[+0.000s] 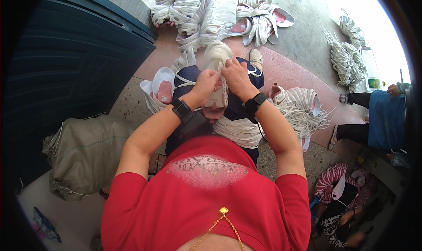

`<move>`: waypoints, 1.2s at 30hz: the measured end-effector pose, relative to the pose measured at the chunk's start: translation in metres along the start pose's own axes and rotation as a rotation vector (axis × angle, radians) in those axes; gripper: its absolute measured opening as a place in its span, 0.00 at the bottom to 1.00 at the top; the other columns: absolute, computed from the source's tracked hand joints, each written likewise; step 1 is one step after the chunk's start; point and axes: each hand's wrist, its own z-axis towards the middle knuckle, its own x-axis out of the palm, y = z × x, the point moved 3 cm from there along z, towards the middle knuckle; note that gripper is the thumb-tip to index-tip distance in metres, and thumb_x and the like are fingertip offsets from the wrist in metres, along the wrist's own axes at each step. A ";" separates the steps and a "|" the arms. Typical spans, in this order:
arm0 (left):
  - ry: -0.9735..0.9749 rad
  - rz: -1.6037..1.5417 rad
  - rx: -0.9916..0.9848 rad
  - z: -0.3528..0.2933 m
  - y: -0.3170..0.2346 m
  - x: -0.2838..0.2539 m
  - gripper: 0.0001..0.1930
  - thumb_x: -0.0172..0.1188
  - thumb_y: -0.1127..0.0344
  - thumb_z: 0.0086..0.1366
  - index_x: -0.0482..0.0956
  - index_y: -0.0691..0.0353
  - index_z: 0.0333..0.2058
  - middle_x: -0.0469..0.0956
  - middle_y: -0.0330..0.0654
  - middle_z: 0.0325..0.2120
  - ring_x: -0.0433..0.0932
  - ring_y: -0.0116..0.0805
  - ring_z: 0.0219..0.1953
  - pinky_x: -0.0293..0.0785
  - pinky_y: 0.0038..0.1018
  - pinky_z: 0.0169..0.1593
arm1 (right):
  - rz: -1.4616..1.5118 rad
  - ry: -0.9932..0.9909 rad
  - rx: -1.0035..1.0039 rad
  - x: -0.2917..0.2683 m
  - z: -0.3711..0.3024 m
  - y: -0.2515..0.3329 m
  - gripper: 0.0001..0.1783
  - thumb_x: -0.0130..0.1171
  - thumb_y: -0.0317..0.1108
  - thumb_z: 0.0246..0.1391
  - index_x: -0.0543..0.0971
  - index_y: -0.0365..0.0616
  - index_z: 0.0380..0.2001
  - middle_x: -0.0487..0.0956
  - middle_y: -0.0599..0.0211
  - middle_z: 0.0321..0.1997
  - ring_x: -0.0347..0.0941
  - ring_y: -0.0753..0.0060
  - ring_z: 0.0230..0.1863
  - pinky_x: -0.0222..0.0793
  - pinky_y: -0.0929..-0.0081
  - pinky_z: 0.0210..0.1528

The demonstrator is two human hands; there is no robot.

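Observation:
A cream and pink shoe upper (218, 53) rests on my lap between my knees, its toe pointing away from me. My left hand (206, 85) is closed at its left side, fingertips pinched over the eyelet area. Opposite it, my right hand (240, 78) grips the upper's right edge with bent fingers. A thin white lace seems to run between the fingertips, too small to make out surely. Across my left thigh lies a loop of white shoelace (184, 79). Close to my body, a bundle of white laces (239, 131) sits on my lap.
Stacks of white shoe uppers (220, 14) lie ahead. More uppers (163, 90) sit left of my knee, and a laced pile (301, 110) right. A stuffed sack (94, 150) stands left below a dark metal door (66, 53). Lace bundles (347, 60) and a person (387, 119) are at right.

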 end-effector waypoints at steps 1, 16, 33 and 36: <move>-0.034 0.037 0.015 -0.001 -0.004 0.001 0.08 0.52 0.67 0.73 0.71 0.63 0.46 0.78 0.41 0.37 0.79 0.29 0.37 0.77 0.24 0.40 | 0.087 -0.030 0.069 0.002 0.000 -0.006 0.06 0.61 0.36 0.51 0.84 0.49 0.28 0.79 0.65 0.41 0.74 0.62 0.49 0.63 0.58 0.46; -0.077 1.384 0.428 -0.006 -0.027 0.017 0.13 0.61 0.56 0.61 0.84 0.60 0.35 0.84 0.49 0.29 0.84 0.51 0.33 0.80 0.40 0.37 | 0.147 0.077 -0.096 0.015 -0.024 -0.016 0.11 0.58 0.36 0.50 0.81 0.41 0.32 0.80 0.58 0.36 0.75 0.55 0.46 0.68 0.54 0.49; 0.249 0.913 0.420 -0.060 -0.025 -0.067 0.11 0.55 0.65 0.69 0.75 0.65 0.45 0.78 0.42 0.26 0.79 0.28 0.26 0.74 0.24 0.30 | 0.460 -0.111 -0.373 -0.022 -0.074 0.071 0.10 0.62 0.31 0.45 0.81 0.48 0.34 0.79 0.63 0.37 0.75 0.58 0.47 0.68 0.61 0.52; 0.241 0.477 0.022 -0.063 -0.027 -0.085 0.14 0.53 0.64 0.71 0.74 0.65 0.51 0.79 0.38 0.28 0.77 0.22 0.27 0.72 0.19 0.31 | 0.584 0.069 -0.327 -0.013 -0.075 0.090 0.09 0.62 0.28 0.44 0.80 0.47 0.33 0.81 0.59 0.29 0.79 0.53 0.38 0.72 0.59 0.46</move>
